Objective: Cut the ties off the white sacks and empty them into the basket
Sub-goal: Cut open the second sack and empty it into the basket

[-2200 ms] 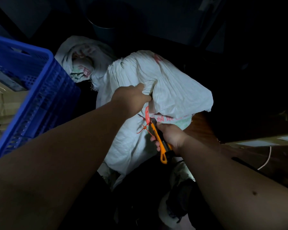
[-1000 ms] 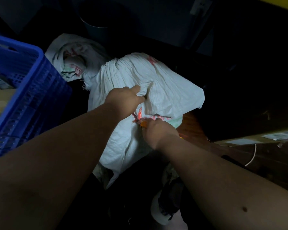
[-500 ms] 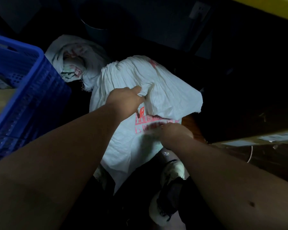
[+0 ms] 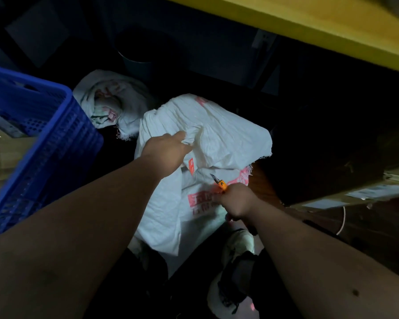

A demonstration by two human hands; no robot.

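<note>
A big white woven sack [image 4: 226, 137] with red print lies on the dark floor in the middle. My left hand [image 4: 168, 149] grips a bunched fold of the sack near its top. Just below, my right hand [image 4: 236, 200] holds an orange utility knife [image 4: 219, 181], its short blade pointing up-left over the sack's red lettering. No tie shows on the sack's neck. A second, crumpled white sack [image 4: 106, 101] lies behind, beside the blue plastic basket [image 4: 55, 143] at the left.
A yellow table edge [image 4: 309, 26] runs across the top right. A dark bin [image 4: 138, 58] stands behind the sacks. A cardboard box [image 4: 355, 185] and a white cable [image 4: 342, 219] lie at the right. My shoes [image 4: 237, 245] are below the sack.
The red tie seen at the sack's neck earlier is gone. My right hand pulled the knife away down and right, then brought it back blade-up. The sack's mouth has loosened; my left hand kept its grip.
</note>
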